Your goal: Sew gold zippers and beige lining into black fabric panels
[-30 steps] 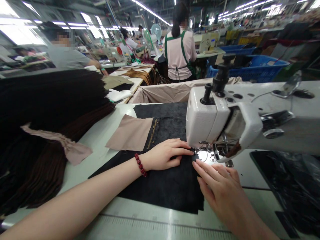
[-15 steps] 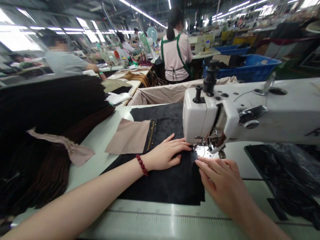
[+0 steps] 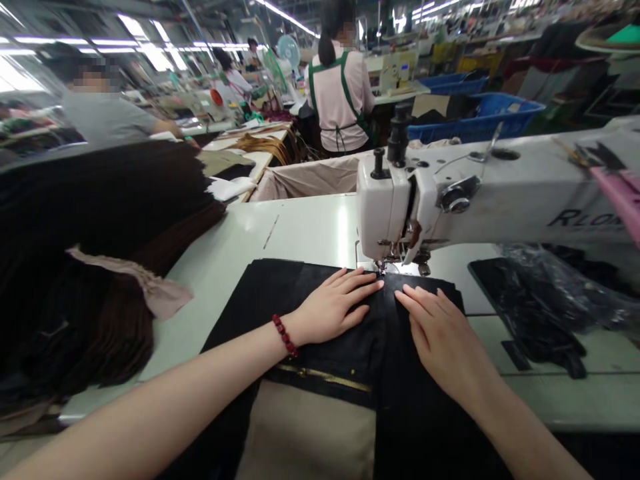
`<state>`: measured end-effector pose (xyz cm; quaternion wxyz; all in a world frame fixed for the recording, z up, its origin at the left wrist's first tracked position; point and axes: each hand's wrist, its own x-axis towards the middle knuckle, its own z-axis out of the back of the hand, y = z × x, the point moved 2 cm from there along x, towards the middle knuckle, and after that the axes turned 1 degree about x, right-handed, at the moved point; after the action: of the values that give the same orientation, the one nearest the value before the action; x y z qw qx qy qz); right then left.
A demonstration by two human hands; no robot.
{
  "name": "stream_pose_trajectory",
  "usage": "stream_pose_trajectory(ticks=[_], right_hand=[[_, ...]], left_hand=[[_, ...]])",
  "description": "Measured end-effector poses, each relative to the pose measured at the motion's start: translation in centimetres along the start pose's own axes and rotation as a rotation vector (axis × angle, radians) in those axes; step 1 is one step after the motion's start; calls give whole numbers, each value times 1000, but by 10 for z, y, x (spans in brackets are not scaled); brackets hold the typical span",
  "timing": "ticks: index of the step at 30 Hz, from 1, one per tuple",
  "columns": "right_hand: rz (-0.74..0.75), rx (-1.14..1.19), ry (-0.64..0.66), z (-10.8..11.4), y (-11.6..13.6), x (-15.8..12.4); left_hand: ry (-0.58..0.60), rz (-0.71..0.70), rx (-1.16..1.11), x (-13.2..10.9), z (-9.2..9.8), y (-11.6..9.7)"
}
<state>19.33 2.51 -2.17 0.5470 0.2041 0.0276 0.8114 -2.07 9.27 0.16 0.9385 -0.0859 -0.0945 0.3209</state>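
Observation:
A black fabric panel (image 3: 270,290) lies on the sewing table, its far edge at the presser foot (image 3: 381,265) of a white sewing machine (image 3: 383,213). My left hand (image 3: 335,310) rests flat on the panel just left of the foot, fingers spread. To the right of the foot, my right hand (image 3: 440,330) lies on the same panel with its fingers stretched out. Nearer to me, a brass zipper (image 3: 325,377) runs across the panel, and a beige cloth piece (image 3: 310,433) extends below it. A dark red bead bracelet (image 3: 285,335) circles my left wrist.
Tall stacks of dark cloth (image 3: 100,200) stand on the left, with a beige strip (image 3: 150,287) on them. At right lie plastic-wrapped black pieces (image 3: 545,300). Pink-handled scissors (image 3: 617,193) lie on the machine arm. Behind are a blue crate (image 3: 510,120) and co-workers.
The black panel has been turned: its zipper and beige piece went from beyond my left forearm to the side near me. Both hands are again flat beside the presser foot.

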Motion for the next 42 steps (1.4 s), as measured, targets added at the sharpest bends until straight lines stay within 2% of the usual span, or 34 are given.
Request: stream_pose_trajectory(ticks=[3,6,13,15,17,19,20,22,24,25,27,29,30,33,35,37,38,40,41,42], right_hand=[[-24,-9,3,-1,-6,0],[-19,-24,9,-2,-8,-2],[6,-3,-6,-6,-13,4],[14,42,-29,4,-8,2],[-6,130,-60,25,-3,-12],[-88,273,-28,49,-2,-42],[-157,374,39,59,-4,-62],[-353,529,296,64,-12,-110],[-605,627,525,50,-23,-157],[-705,673,547,38,-28,-176],[-862,766,365,13,-33,-199],[-956,922,254,-5,-27,-206],[-1010,1028,262,-9,-21,-206],[-1081,1433,371,6,4,-201],[-1019,1618,428,27,16,-198],[-899,1555,499,49,15,-195],[-813,1430,538,60,8,-192],[-633,1053,540,84,-21,-185],[-552,855,472,98,-42,-181],[-544,637,317,114,-69,-176]], left_hand=[[-21,105,-7,-4,-8,-12],[-21,125,-13,-5,-8,-19],[-44,135,-10,2,-10,-13],[-11,128,-19,2,-6,-14],[31,128,-35,-7,2,-23],[53,150,-44,-29,11,-45],[56,170,-42,-44,15,-61],[55,223,1,-79,15,-95],[57,246,79,-112,5,-128],[73,247,118,-125,-4,-141],[59,234,209,-142,-25,-157],[33,235,308,-146,-44,-162],[25,239,354,-146,-52,-161],[-9,247,478,-143,-65,-156],[-56,226,541,-143,-65,-152],[-96,168,562,-145,-62,-148],[-107,134,556,-145,-59,-145],[-111,77,522,-145,-50,-140],[-105,58,495,-144,-45,-136],[-94,43,460,-143,-39,-133]])
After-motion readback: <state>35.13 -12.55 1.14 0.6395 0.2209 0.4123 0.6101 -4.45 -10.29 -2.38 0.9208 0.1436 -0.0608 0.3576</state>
